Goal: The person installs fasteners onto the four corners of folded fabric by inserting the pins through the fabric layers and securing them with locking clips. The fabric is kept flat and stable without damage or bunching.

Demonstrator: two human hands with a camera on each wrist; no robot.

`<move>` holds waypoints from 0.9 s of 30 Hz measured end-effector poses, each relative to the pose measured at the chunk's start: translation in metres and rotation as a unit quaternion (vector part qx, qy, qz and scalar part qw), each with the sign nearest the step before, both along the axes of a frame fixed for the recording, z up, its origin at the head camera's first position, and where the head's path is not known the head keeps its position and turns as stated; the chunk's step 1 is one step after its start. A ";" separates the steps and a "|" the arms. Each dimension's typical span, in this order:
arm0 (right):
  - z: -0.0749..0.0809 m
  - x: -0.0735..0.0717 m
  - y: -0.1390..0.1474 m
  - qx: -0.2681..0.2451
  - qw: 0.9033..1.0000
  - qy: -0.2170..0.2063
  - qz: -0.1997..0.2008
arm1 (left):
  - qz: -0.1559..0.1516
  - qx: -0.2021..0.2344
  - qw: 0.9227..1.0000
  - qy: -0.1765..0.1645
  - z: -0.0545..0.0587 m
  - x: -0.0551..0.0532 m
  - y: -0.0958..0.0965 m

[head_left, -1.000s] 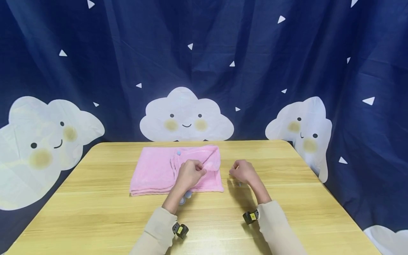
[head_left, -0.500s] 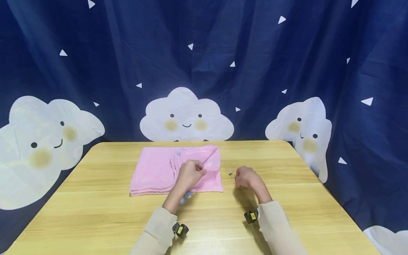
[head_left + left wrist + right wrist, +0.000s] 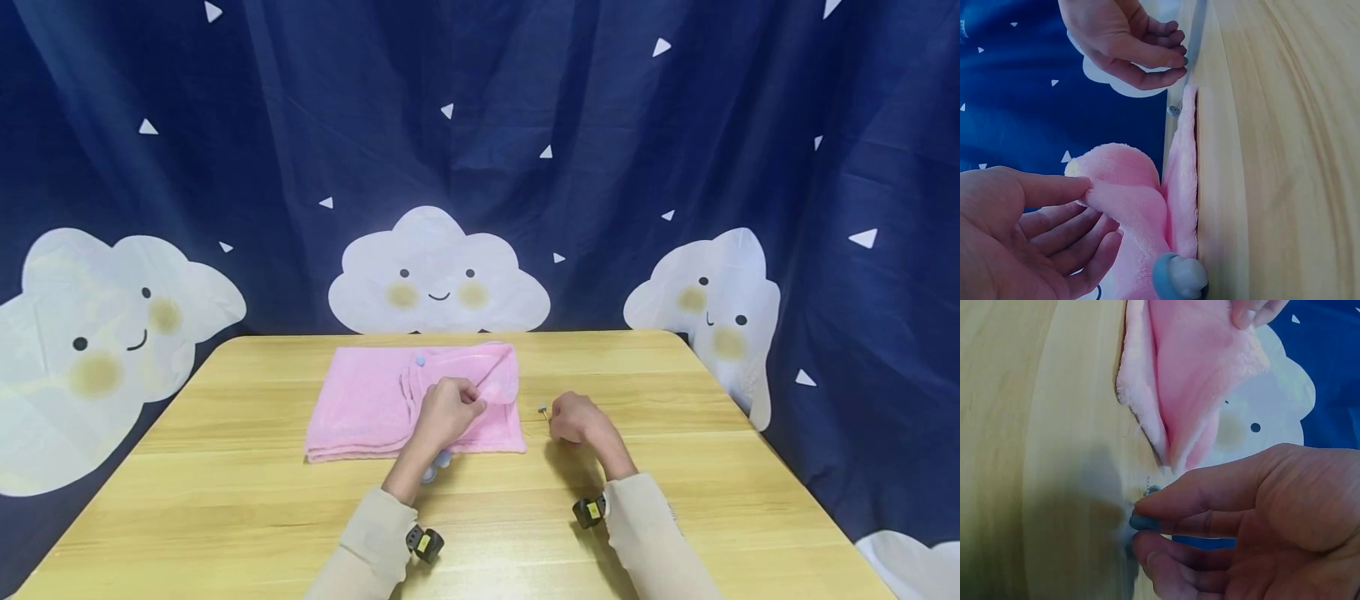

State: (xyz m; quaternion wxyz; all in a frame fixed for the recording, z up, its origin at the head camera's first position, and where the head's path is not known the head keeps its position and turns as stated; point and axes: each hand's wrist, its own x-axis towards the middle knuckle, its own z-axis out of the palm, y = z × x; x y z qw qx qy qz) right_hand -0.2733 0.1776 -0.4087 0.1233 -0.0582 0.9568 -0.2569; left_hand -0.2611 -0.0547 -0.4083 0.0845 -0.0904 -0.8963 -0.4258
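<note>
A pink plush cloth point(image 3: 367, 400) lies folded on the table. My left hand point(image 3: 448, 408) pinches a raised corner of its top layer between thumb and forefinger, the other fingers loosely bent below, as the left wrist view shows. To the right of the cloth, low over the table, my right hand point(image 3: 579, 419) pinches a small blue-grey piece point(image 3: 1144, 522) between thumb and fingertip; its lower part is blurred. Just left of these fingers is a small pin-like piece point(image 3: 543, 409) with a grey head and a thin shaft. It overlaps the fingertips in the right wrist view.
Small round blue pieces point(image 3: 442, 457) lie by the cloth's front edge beside the left wrist; one shows a white knob point(image 3: 1188, 276) close up. Another blue dot point(image 3: 420, 360) sits on the cloth. Behind the wooden table point(image 3: 225, 508) hangs a dark blue curtain point(image 3: 480, 100) with clouds.
My right hand has shifted slightly right and toward me, uncovering the pin-like piece; a small piece that showed beneath the hand is now hidden. The left hand and cloth have kept their place.
</note>
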 end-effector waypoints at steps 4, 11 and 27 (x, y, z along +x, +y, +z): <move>0.002 0.000 -0.005 -0.041 0.999 0.021 0.013 | 0.000 0.006 1.000 -0.003 -0.001 0.000 0.000; 0.008 0.001 -0.019 -0.203 0.978 -0.011 0.039 | 0.003 0.038 0.999 -0.006 -0.002 -0.001 0.000; 0.005 0.002 -0.039 -0.386 0.920 -0.072 0.018 | 0.005 0.094 0.995 0.031 -0.002 -0.001 0.003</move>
